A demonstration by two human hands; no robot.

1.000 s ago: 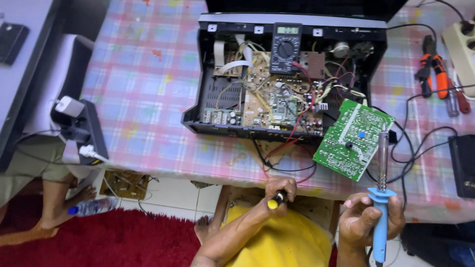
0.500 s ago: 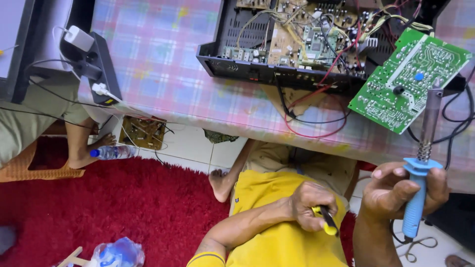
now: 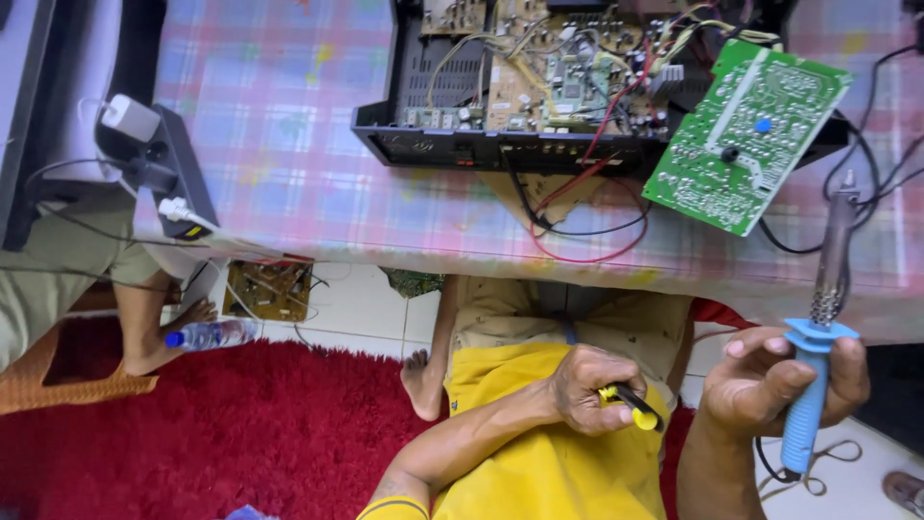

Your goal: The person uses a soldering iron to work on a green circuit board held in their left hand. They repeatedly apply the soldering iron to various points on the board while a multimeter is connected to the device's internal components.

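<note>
With the green circuit board lying propped on the opened player at the bench edge, untouched, the right hand is gripping a blue soldering iron while the left hand is clamping a yellow-handled tool.

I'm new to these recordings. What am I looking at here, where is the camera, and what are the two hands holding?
The one view comes from a camera worn on the person's head, looking down past a yellow shirt at their own hands. The left hand grips a small yellow-and-black tool. The right hand holds a blue-handled soldering iron, tip up. On the checked tablecloth sits an opened electronic device with bare boards and wires, and a green circuit board leans at its right. Below are a red rug, a plastic bottle and another person's foot.
</note>
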